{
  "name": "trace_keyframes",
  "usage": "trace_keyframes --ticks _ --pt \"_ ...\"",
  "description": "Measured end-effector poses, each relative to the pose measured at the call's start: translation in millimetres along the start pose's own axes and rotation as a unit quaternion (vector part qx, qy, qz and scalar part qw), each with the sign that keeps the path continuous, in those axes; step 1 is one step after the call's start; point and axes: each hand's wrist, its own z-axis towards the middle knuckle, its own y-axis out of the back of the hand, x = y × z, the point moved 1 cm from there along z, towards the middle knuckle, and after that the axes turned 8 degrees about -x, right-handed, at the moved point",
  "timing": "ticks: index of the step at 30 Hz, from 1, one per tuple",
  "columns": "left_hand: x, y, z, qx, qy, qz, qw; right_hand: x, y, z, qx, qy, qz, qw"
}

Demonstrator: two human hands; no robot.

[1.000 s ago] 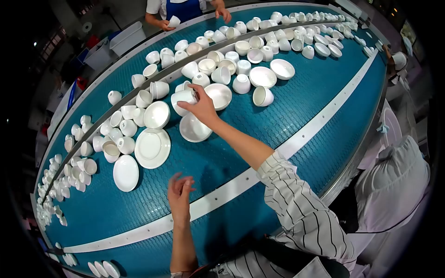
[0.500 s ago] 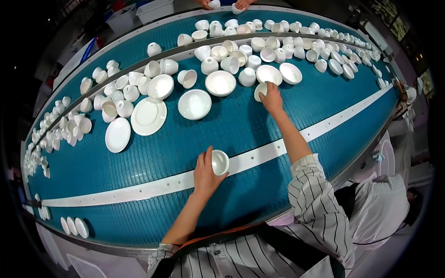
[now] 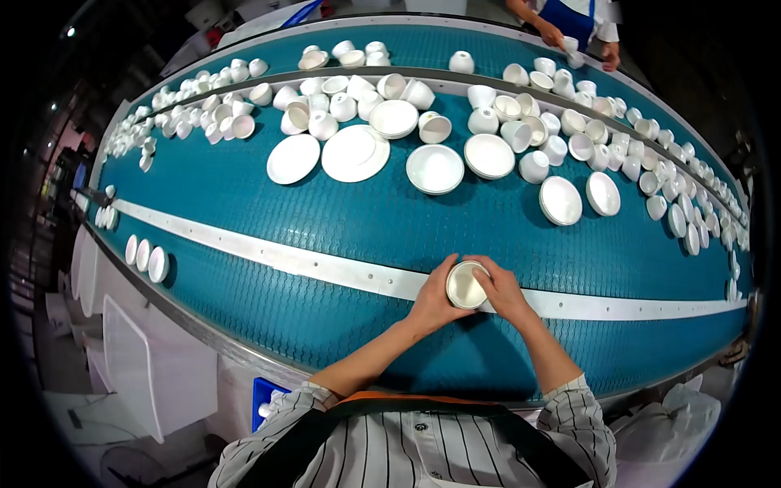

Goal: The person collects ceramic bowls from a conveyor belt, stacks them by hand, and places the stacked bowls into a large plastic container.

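Over the white divider strip [image 3: 370, 278], my left hand [image 3: 435, 299] is wrapped round the left side of a small white cup [image 3: 465, 286]. From the right, my right hand [image 3: 503, 291] grips the same rim, its thumb reaching over the opening. A double line at the rim looks like one cup inside another, though I cannot tell for sure. Beyond my hands, white bowls [image 3: 435, 169] and plates [image 3: 294, 159] lie on the teal belt [image 3: 325, 224].
Many white cups [image 3: 342, 106] line the far side of the belt along a metal rail [image 3: 447, 77]. Three white dishes [image 3: 158, 264] stand on edge at the near left. Across the belt, a co-worker's hand [image 3: 610, 56] is near a cup [image 3: 571, 47].
My right hand has left the bowls and come back to my left hand, bringing the small cup it was touching. The view has swung to the right.
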Motion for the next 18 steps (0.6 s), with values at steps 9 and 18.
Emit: trace_keyframes --ticks 9,18 --pt "-18 -2 14 0.133 -0.081 0.066 0.986 -58 97 -30 -0.102 -0.026 -0.037 0.994" --pt "41 138 143 -0.112 -0.012 0.13 0.985 5 182 -29 -0.209 -0.044 -0.451 0.867"
